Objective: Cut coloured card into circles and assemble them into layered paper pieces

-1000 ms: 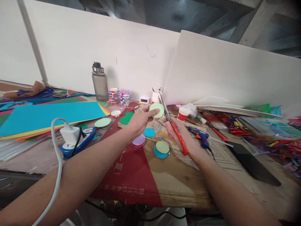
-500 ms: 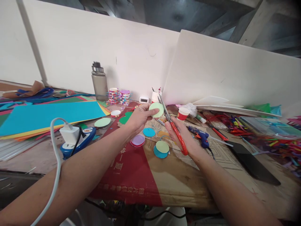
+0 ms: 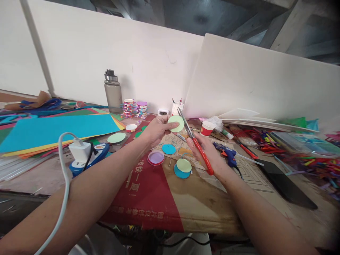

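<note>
A pale green paper disc (image 3: 174,122) is pinched between the thumb and fingers of my left hand (image 3: 157,131). My right hand (image 3: 203,148) grips red-handled scissors (image 3: 198,147), their metal blades pointing up and away beside the disc's right edge. Whether the blades touch the paper I cannot tell. Below the hands, a light green disc (image 3: 183,165) overlaps a blue disc (image 3: 182,173) on the cardboard (image 3: 202,202). Another blue disc (image 3: 168,149) and a purple disc (image 3: 156,158) on a red-rimmed piece lie to the left.
On the left stand a power strip (image 3: 102,154) with a white charger, coloured paper sheets (image 3: 61,129) and a bottle (image 3: 112,94). A paper cup (image 3: 206,128), a blue glue gun (image 3: 227,154) and a black phone (image 3: 287,184) lie right. Small stacked rings (image 3: 141,109) stand behind.
My left hand and the green disc have shifted very slightly left. The scissors stay almost in place beside the disc's edge, still in my right hand.
</note>
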Demonstrator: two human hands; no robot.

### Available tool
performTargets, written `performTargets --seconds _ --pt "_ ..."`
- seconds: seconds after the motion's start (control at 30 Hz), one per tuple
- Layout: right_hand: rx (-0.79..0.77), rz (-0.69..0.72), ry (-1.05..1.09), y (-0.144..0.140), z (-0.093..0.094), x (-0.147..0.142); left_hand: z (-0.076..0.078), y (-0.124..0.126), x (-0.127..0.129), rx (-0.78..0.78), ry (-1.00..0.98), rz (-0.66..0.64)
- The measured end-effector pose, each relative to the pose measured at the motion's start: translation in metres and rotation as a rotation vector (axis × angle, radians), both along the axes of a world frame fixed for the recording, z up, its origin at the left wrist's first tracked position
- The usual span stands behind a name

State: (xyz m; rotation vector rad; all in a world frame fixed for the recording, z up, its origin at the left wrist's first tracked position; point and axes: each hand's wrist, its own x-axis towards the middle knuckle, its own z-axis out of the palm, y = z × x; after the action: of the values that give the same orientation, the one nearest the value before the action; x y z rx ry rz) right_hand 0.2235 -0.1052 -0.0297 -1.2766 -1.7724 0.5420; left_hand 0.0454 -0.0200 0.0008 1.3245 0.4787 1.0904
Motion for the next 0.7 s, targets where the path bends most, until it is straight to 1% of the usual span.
performTargets --seconds 0.2,0.33,0.7 --pt "0.052 -0.007 -0.123 -0.004 0.007 0.000 0.006 0.006 -0.007 0.027 0.084 -0.034" --pt "0.090 -0.003 -0.184 -0.004 0.008 0.001 0.006 0.009 -0.010 0.037 0.111 -0.047" --pt "0.088 0.036 -0.198 -0.002 0.004 0.005 0.006 0.018 -0.018 0.081 0.176 -0.082"
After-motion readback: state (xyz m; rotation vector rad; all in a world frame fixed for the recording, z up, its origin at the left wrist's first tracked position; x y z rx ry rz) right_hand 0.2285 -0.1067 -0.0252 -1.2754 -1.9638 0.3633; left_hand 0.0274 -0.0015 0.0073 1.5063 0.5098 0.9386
